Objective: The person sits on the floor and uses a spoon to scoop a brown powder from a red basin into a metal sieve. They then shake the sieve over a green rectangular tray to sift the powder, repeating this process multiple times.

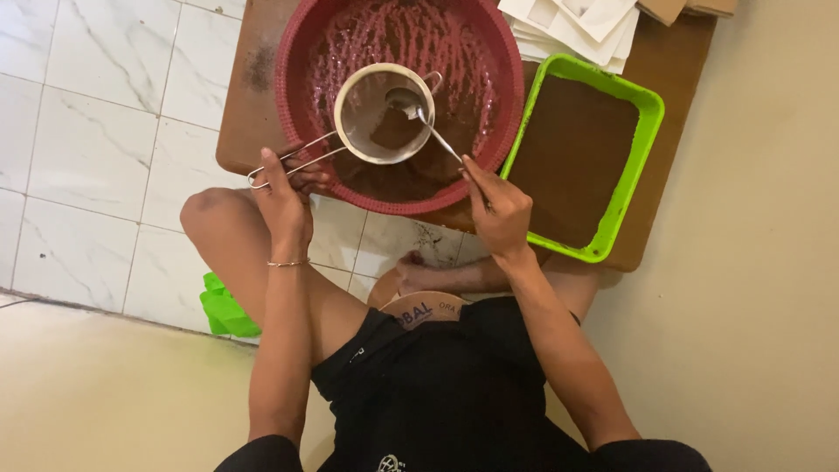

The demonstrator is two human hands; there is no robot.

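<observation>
The person sits cross-legged on the tiled floor (pixel 96 149), black shorts (pixel 437 385) nearest the camera and both bare forearms reaching away from the body. The left hand (pixel 284 188), with a thin bracelet (pixel 288 262) at the wrist just behind it, is closed around the wire handle of a round sieve (pixel 384 114). The handle's looped end sticks out past the hand's outer side, and the sieve's white-rimmed mesh bowl lies beyond the fingers, held over a red plastic basin (pixel 297 79). The right hand (pixel 498 210) pinches the end of a metal spoon (pixel 424 114) between thumb and fingers. The spoon's shaft runs up and inward from the fingertips, and its bowl rests inside the sieve, on a small heap of brown powder.

Brown powder also dusts the inside of the basin, directly under the sieve and ahead of both hands. Just outward of the right hand sits a bright green rectangular tray (pixel 651 109), filled level with the same brown powder. Basin and tray share a low wooden board (pixel 240 131) laid on the floor. Farthest away, beyond the right hand and past the tray, lies a stack of white paper envelopes (pixel 568 35). A crumpled green bag (pixel 223 310) lies by the person's left knee, behind and outward of the left hand.
</observation>
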